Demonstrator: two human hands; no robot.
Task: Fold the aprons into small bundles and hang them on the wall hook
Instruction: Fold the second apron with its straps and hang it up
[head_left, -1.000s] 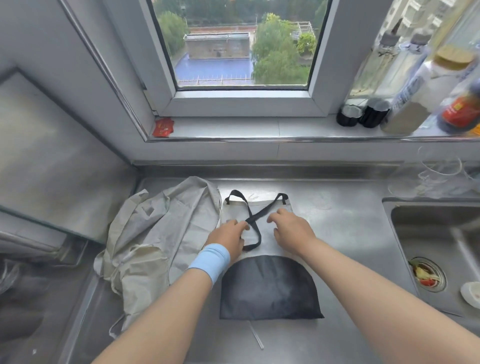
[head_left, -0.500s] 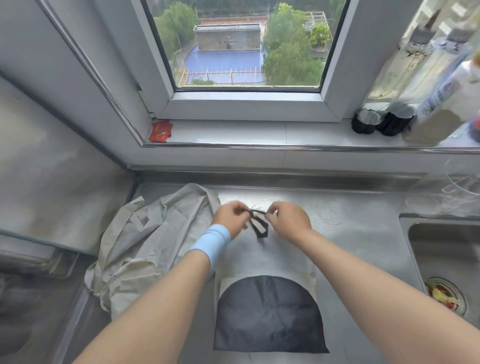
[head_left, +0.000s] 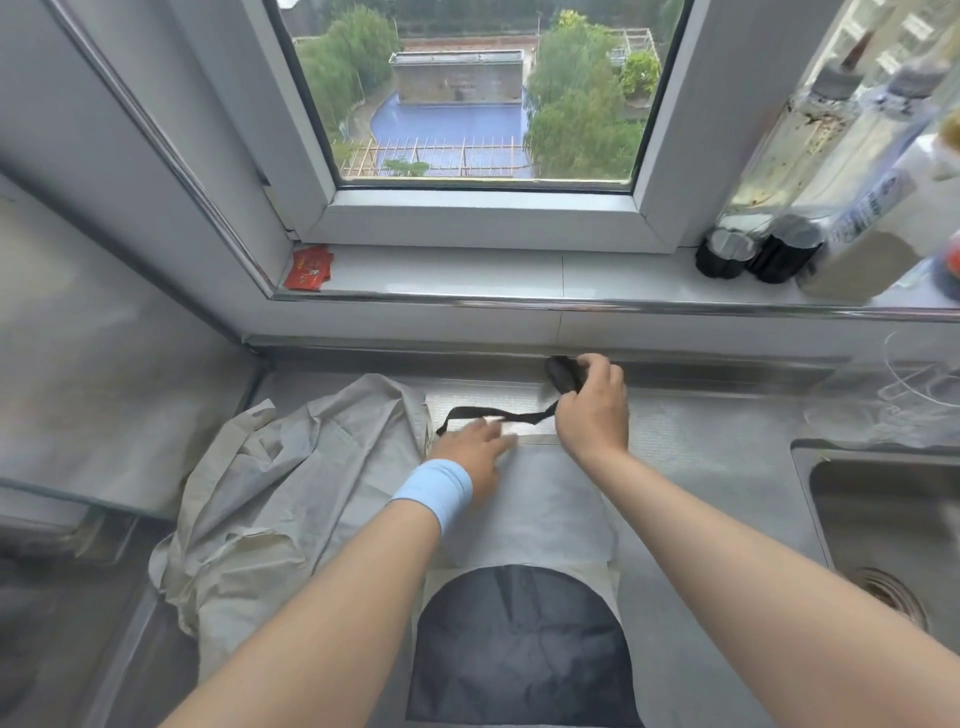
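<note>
- Grey apron (head_left: 540, 499) lies flat on the steel tabletop (head_left: 701, 436), straight ahead of the person, its long side running away from them.
- Dark pocket (head_left: 519, 644), rounded at the top, covers the near end of that apron.
- A black strap (head_left: 498, 414) runs from the apron's far left corner across the far edge and up to the right.
- The right hand (head_left: 592, 410) is raised just past the apron's far right corner, its fingers curled round a bunched length of the black strap.
- The left hand (head_left: 470, 452) lies on the apron's far edge with the fingers stretched out flat, pressing the cloth down; it is blurred, so finer detail cannot be told.
- A pale blue wristband (head_left: 434, 491) sits on the left wrist.
- A crumpled apron (head_left: 291, 493), beige, is heaped on the tabletop to the left, touching the flat one's left edge.
- A sink (head_left: 893, 509) is set into the tabletop at the right, well apart from both aprons.
- A red packet (head_left: 307, 267) lies at the left end of the windowsill (head_left: 467, 270).
- Tall bottles (head_left: 789, 156) stand at the sill's right end.
</note>
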